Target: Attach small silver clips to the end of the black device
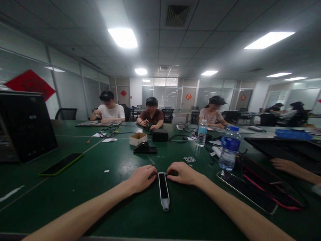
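In front of me on the green table (105,203) lies a slim pen-shaped device (164,189) with a long dark screen, a pale rim and a narrow grey tip pointing toward me. My left hand (143,178) rests just left of its far end, fingers curled together. On the opposite side, my right hand (183,174) is curled in the same way, fingertips close to the rim. Small dark spots show at the fingertips of both hands; whether these are objects or shadow is unclear. I cannot tell if either hand touches the device.
Beyond my hands are a black stand (145,148), an open cardboard box (138,138) and small metal-looking pieces (189,160). Bottles (230,149) and phones (247,191) lie right, near another person's hand (291,168). A green-edged phone (62,164) and black computer case (26,125) are left.
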The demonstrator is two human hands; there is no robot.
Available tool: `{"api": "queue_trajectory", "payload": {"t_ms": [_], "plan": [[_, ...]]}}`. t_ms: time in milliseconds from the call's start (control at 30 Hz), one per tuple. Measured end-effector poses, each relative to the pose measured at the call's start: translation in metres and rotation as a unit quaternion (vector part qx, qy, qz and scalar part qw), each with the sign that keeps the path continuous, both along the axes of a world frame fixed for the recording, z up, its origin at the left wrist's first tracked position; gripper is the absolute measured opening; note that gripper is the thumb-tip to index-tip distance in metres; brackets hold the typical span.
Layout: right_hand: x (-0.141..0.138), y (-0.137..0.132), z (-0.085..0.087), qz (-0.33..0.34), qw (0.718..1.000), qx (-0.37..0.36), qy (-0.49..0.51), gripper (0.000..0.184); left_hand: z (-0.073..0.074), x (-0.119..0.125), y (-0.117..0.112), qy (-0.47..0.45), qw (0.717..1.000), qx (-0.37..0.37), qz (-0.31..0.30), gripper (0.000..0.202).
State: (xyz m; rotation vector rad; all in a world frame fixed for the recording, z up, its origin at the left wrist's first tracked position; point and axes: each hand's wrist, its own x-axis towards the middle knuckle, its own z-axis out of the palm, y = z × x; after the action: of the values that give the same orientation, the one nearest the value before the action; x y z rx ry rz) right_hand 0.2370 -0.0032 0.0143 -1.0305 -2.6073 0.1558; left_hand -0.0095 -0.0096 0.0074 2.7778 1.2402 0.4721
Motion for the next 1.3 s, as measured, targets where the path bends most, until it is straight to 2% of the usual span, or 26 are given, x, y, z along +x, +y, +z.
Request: {"api": "queue_trajectory", "payload": {"t_ms": [200, 433, 633, 767, 867, 967, 1100, 1200, 1300], "plan": [[0.004, -0.005, 0.010, -0.021, 1.000, 0.016, -0.003, 0.024, 0.002, 0.000, -0.002, 0.002, 1.000, -0.003, 0.003, 0.016], [0.008, 0.000, 0.004, -0.023, 1.000, -0.002, 0.021, 0.023, 0.002, -0.001, -0.002, -0.003, 1.000, -0.009, 0.002, 0.017], [-0.005, -0.003, -0.004, -0.004, 1.000, 0.006, 0.019, 0.024, 0.001, -0.001, -0.001, -0.001, 1.000, 0.002, -0.002, 0.017], [-0.007, -0.003, 0.000, -0.004, 1.000, 0.020, 0.003, 0.026, 0.002, 0.001, -0.001, -0.001, 1.000, -0.001, 0.004, 0.016], [0.007, 0.005, 0.007, -0.031, 0.998, 0.048, -0.011, 0.027, 0.001, 0.001, 0.000, -0.003, 1.000, -0.007, 0.002, 0.018], [0.032, 0.017, 0.014, -0.103, 0.990, 0.080, -0.045, 0.023, -0.002, -0.001, 0.004, -0.008, 1.000, -0.013, -0.004, 0.019], [0.059, 0.027, 0.014, -0.173, 0.979, 0.053, -0.091, 0.022, -0.003, -0.003, 0.005, -0.009, 1.000, -0.013, -0.004, 0.019], [0.064, 0.031, 0.009, -0.179, 0.979, 0.031, -0.097, 0.023, -0.002, -0.003, 0.004, -0.006, 1.000, -0.020, -0.004, 0.018], [0.060, 0.034, 0.002, -0.168, 0.979, 0.040, -0.107, 0.025, 0.000, -0.002, 0.003, -0.004, 1.000, -0.019, -0.002, 0.018]]}}
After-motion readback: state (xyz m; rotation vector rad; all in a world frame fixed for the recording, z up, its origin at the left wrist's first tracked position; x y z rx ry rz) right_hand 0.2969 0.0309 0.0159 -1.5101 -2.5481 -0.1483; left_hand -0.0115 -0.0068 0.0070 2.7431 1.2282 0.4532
